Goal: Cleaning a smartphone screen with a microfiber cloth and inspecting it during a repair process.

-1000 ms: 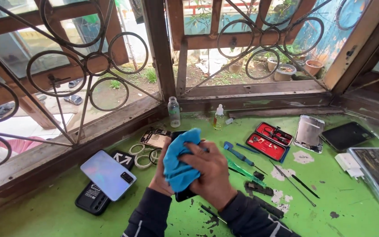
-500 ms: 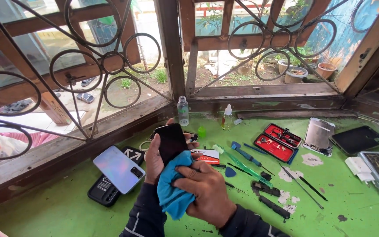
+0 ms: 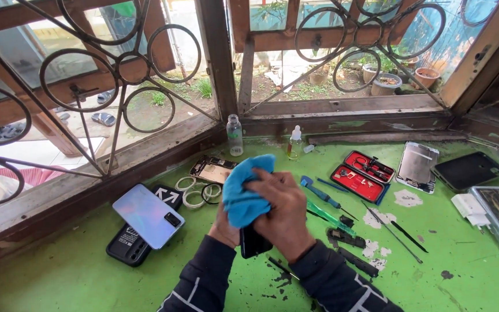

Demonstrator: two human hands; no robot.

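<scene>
Red case: a flat red tool case (image 3: 360,174) lies open on the green desk (image 3: 64,277), right of the blue cloth; both halves show small metal tools, too small to count.
Bottles: two stand at the sill beyond the cloth, a clear bottle (image 3: 235,135) and, right of it, a small dropper bottle (image 3: 294,142).
Tape rolls: about three thin rings (image 3: 197,193) lie just left of the cloth.
Phones and parts: an opened phone body (image 3: 213,170) lies beyond the rings; a pale blue phone (image 3: 148,215) rests on a black box (image 3: 127,245), well left of the cloth; a bare phone frame (image 3: 417,166) and a dark screen panel (image 3: 469,170) lie far right of it.
Drivers: a blue-handled screwdriver (image 3: 320,193) and a green-handled one (image 3: 327,216) lie just right of the cloth.
Right hand grip: the right hand (image 3: 284,214) is closed over the blue cloth (image 3: 244,193), pressing it down on the dark phone (image 3: 253,242).
Left hand grip: the left hand (image 3: 224,228) is mostly hidden under the cloth; it seems to support the dark phone from beneath, but how far it closes cannot be told.
Dark phone: only its lower end shows, beneath the cloth, between the two wrists.
</scene>
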